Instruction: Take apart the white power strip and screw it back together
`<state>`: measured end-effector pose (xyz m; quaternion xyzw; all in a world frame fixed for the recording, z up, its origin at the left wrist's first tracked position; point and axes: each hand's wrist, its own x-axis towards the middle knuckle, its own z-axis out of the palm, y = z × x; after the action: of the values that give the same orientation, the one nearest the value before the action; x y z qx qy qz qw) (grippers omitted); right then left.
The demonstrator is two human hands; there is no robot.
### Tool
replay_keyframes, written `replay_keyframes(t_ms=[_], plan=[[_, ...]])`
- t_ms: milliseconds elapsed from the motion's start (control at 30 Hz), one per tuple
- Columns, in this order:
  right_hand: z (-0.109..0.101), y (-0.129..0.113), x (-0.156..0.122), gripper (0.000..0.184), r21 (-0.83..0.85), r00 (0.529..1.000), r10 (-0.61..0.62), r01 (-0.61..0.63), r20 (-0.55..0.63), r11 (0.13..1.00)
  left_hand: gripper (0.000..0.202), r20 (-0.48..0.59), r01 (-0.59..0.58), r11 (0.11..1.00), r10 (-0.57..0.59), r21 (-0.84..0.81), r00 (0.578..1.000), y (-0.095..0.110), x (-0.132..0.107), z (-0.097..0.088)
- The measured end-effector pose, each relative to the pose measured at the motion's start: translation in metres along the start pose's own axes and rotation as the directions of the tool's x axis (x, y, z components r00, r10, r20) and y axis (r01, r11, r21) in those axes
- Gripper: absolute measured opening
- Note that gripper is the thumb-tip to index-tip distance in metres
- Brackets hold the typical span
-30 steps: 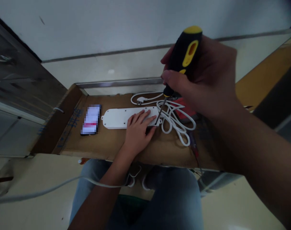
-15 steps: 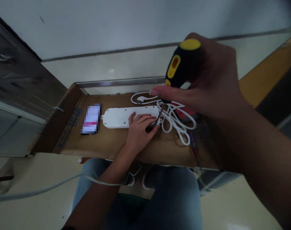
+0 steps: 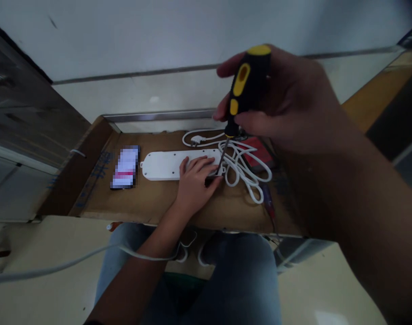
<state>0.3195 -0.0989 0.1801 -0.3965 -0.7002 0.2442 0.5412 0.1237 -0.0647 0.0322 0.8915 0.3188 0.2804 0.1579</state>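
Observation:
My right hand [image 3: 277,99] holds a black and yellow screwdriver [image 3: 241,85] by its handle. Its thumb lies along the front of the handle, and its fingers are partly raised around it. The thin shaft slants down to the right end of a white power strip [image 3: 160,165], which lies with its screw-hole side up; the tip is hard to make out. My left hand [image 3: 194,185] grips the strip's right half, fingers over the top and thumb near the screwdriver tip. A coiled white cord [image 3: 246,169] with a plug [image 3: 196,140] lies beside the strip.
On the left of the cardboard-covered table [image 3: 131,205] lies a phone [image 3: 125,167]. A red and dark box [image 3: 258,151] sits under the cord at right. Another screwdriver-like tool [image 3: 269,203] lies near the front edge. A white wall [image 3: 179,95] stands behind.
My right hand's fingers have loosened and spread from the screwdriver handle, which leans slightly more to the left. My left hand stays on the strip. The whole view has shifted slightly.

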Motion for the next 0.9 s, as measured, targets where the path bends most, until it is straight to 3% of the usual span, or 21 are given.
replay_keyframes(t_ms=[100, 233, 400, 600, 900], plan=[[0.0050, -0.0023, -0.0024, 0.035, 0.025, 0.999, 0.026, -0.025, -0.029, 0.999, 0.013, 0.008, 0.019, 1.000, -0.019, -0.023, 1.000, 0.0020, 0.0011, -0.0021], [0.0105, -0.0024, -0.0048, 0.029, -0.061, 0.997, 0.027, -0.031, -0.066, 0.998, 0.012, 0.014, 0.042, 0.998, -0.042, -0.055, 0.999, 0.0028, 0.0031, -0.0026], [0.0105, 0.0020, -0.0039, 0.048, -0.257, 0.996, -0.007, -0.016, -0.087, 0.966, 0.008, -0.039, 0.018, 0.997, -0.021, -0.072, 0.999, -0.0018, 0.0043, 0.0017], [0.0097, 0.0035, -0.0002, 0.068, -0.097, 0.995, -0.007, -0.003, -0.104, 0.995, 0.006, -0.078, 0.046, 0.996, -0.051, -0.072, 0.996, -0.0033, 0.0054, 0.0043], [0.0047, -0.0022, -0.0038, 0.053, 0.008, 0.996, -0.074, 0.074, 0.039, 0.997, 0.016, -0.049, -0.003, 0.995, -0.002, -0.100, 0.999, 0.0003, 0.0036, -0.0007]])
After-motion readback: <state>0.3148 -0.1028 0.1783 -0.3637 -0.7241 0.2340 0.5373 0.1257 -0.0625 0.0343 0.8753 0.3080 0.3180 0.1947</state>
